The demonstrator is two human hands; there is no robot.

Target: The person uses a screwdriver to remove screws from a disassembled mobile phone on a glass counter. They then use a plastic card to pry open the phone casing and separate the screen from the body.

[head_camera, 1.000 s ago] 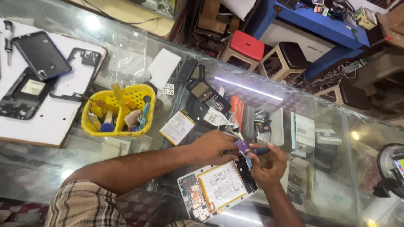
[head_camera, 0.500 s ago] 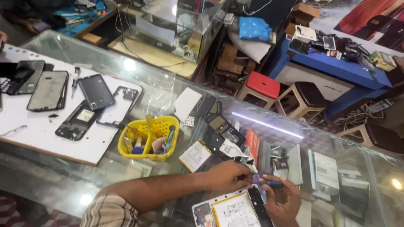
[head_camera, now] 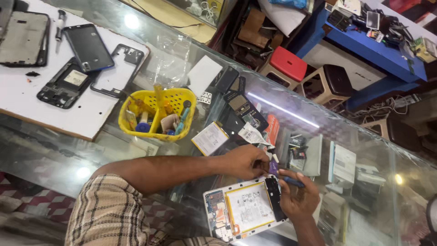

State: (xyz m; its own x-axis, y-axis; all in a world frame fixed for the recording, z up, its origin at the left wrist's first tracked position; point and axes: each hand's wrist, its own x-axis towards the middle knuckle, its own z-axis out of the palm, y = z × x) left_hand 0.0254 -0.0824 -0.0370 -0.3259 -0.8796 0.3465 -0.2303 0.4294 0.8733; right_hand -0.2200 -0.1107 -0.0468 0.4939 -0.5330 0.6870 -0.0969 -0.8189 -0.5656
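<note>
Opened device: a white-framed tablet or large phone with its back off (head_camera: 246,210) lies on the glass counter (head_camera: 54,155) at the bottom of the view, battery and circuit board showing.
Long axis: it runs from lower left to upper right, slightly tilted, with the dark strip of its far end under the hands.
Left hand: the left hand (head_camera: 248,160) reaches in from the left along a bare forearm and sits just above the device's upper right corner, fingers curled together and pinched on something small (too small to name).
Right hand: the right hand (head_camera: 298,198) comes up from the bottom edge and rests against the device's right end, closed around a slim blue-handled tool (head_camera: 291,182) whose tip points left, toward the left fingertips.
Hands to each other: nearly touching, meeting at a small purple piece (head_camera: 273,167) just beyond the device's corner.
Which hand is nearer: the right, which overlaps the device's end; the left hovers just off its edge.
Direction from the hands: the device's body stretches away down and to the left of both.
Nearby: a yellow basket of small tools (head_camera: 157,114) stands well apart, up and left, and a flat battery pack with a white label (head_camera: 210,138) lies between the two (neither is touched).
Further off: a white board with dismantled phone frames (head_camera: 27,98) at the far left.
</note>
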